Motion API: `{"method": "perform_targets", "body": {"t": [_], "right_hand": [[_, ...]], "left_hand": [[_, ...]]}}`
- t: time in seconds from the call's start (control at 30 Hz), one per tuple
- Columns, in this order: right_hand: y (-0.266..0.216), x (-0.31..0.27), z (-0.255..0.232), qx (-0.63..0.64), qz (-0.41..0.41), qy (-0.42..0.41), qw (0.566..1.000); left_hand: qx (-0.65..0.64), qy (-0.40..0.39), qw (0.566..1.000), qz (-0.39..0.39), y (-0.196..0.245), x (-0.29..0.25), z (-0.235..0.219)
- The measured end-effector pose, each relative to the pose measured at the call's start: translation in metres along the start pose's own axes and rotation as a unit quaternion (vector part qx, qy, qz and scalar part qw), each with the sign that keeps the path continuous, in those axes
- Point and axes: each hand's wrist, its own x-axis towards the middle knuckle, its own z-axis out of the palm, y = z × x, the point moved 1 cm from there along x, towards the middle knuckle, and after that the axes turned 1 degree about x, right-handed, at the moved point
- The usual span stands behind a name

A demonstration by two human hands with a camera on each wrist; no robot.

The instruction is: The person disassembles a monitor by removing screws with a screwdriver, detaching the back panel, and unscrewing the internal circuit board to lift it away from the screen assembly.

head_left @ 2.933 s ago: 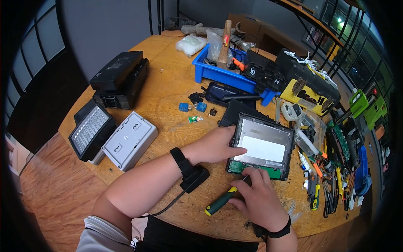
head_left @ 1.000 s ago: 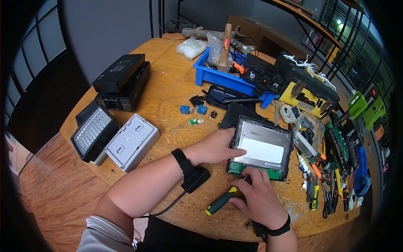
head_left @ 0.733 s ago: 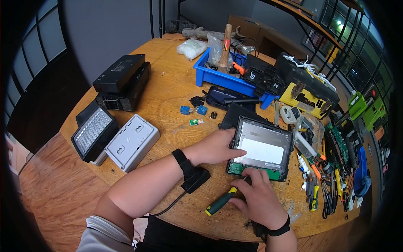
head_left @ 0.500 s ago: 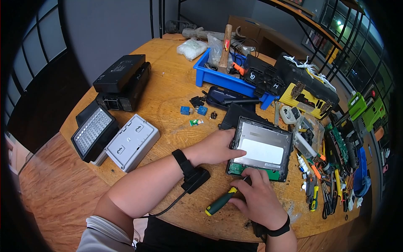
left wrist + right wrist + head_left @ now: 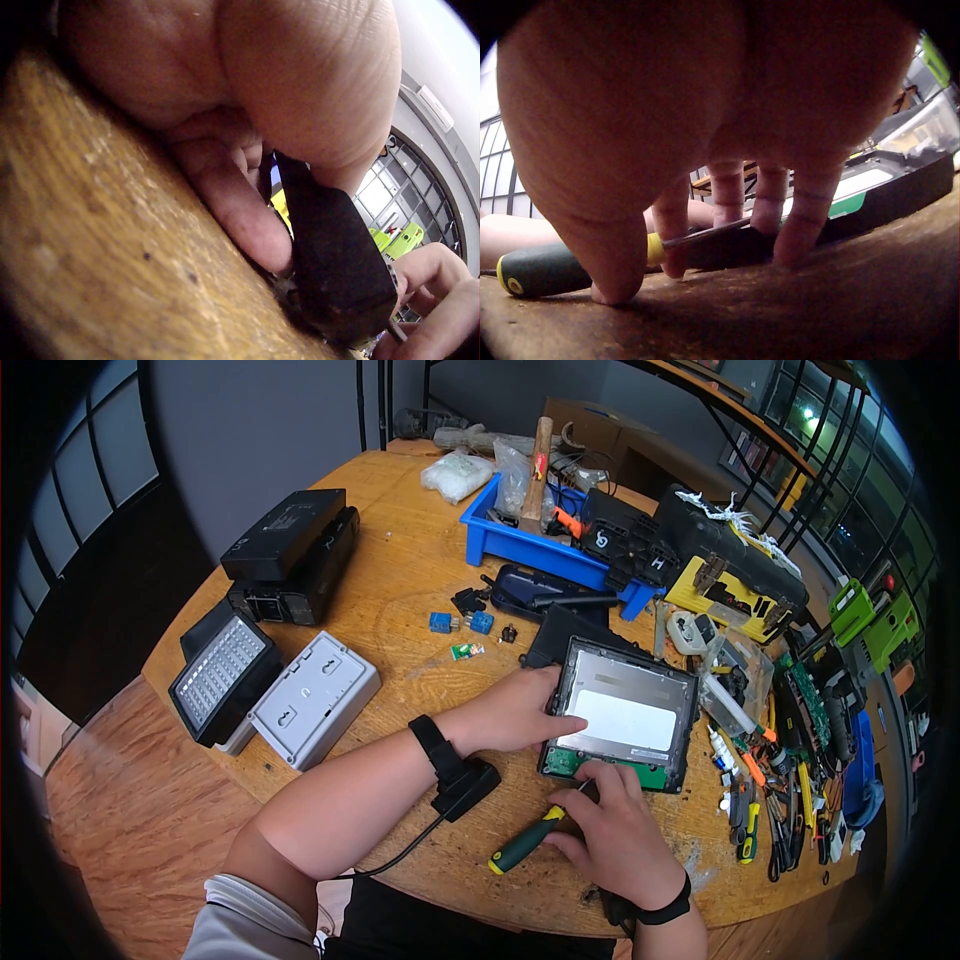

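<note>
An opened display unit lies on the table, with a black frame, a metal back, a white label and a green circuit board along its near edge. My left hand grips its left side, thumb over the metal back. In the left wrist view, a finger curls low beside the black frame. My right hand holds a green and yellow screwdriver by the thumb and fingers. Its shaft points toward the unit's near edge; the fingers hide the tip in the head view.
Two blue plug-like parts lie beyond the left hand. Several tools crowd the right, including another screwdriver. A blue bin with a hammer stands behind. At left are a grey box, an LED lamp and black cases.
The head view has shifted slightly since the oldest frame. Both hands, the screwdriver and the display unit keep practically the same places.
</note>
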Motion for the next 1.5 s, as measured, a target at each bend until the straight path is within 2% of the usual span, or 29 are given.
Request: {"method": "perform_targets", "body": {"t": [0.17, 0.23, 0.37, 0.43, 0.47, 0.53, 0.77, 0.83, 0.87, 0.93, 0.97, 1.03, 1.13, 1.27, 1.33, 1.5], "right_hand": [[0.0, 0.0, 0.001, 0.001, 0.004, -0.003, 1.0], [-0.001, 0.0, 0.0, -0.001, 0.004, -0.005, 1.0], [-0.001, 0.0, 0.0, 0.002, 0.005, -0.005, 1.0], [-0.002, 0.0, 0.0, -0.004, 0.003, -0.005, 1.0], [-0.002, 0.0, 0.0, -0.004, 0.003, -0.005, 1.0], [-0.002, 0.0, 0.0, -0.004, 0.002, -0.003, 1.0], [-0.002, 0.0, 0.0, -0.009, 0.003, -0.003, 1.0], [-0.002, 0.0, 0.001, -0.01, 0.002, -0.002, 1.0], [-0.002, 0.0, 0.001, -0.01, 0.002, -0.002, 1.0], [-0.002, 0.0, 0.001, -0.01, 0.002, -0.002, 1.0], [-0.002, 0.0, 0.001, -0.01, 0.002, -0.002, 1.0], [-0.001, 0.0, 0.001, -0.01, 0.001, 0.0, 1.0], [-0.002, 0.0, 0.0, -0.01, 0.003, -0.003, 1.0], [-0.002, 0.0, 0.001, -0.008, 0.005, -0.007, 1.0], [-0.001, 0.0, 0.001, -0.016, 0.0, -0.002, 1.0], [-0.002, 0.001, 0.002, -0.016, 0.003, 0.002, 1.0]], "left_hand": [[0.012, 0.008, 1.0, 0.019, -0.007, 0.002, 0.001], [0.023, 0.029, 0.997, 0.072, -0.011, 0.003, 0.003], [0.048, 0.046, 0.992, 0.107, -0.006, 0.002, 0.001], [0.027, 0.004, 1.0, 0.005, 0.003, 0.0, -0.001], [0.027, 0.004, 1.0, 0.005, -0.001, 0.0, 0.0], [0.06, 0.036, 0.994, 0.078, -0.009, 0.002, 0.002], [0.064, 0.042, 0.993, 0.093, -0.006, 0.001, 0.001], [0.064, 0.02, 0.997, 0.04, 0.005, -0.002, -0.002], [0.064, 0.02, 0.997, 0.04, 0.009, -0.002, -0.003], [0.03, -0.005, 0.999, -0.025, 0.012, -0.003, -0.004], [0.03, -0.005, 0.999, -0.025, 0.01, -0.003, -0.003], [0.054, 0.021, 0.998, 0.031, 0.004, -0.001, -0.002], [0.06, 0.031, 0.996, 0.056, -0.001, 0.0, 0.0], [0.05, 0.029, 0.997, 0.052, -0.003, 0.0, 0.001], [0.053, 0.046, 0.993, 0.095, -0.011, 0.002, 0.003], [0.07, 0.049, 0.991, 0.1, -0.011, 0.002, 0.002]]}}
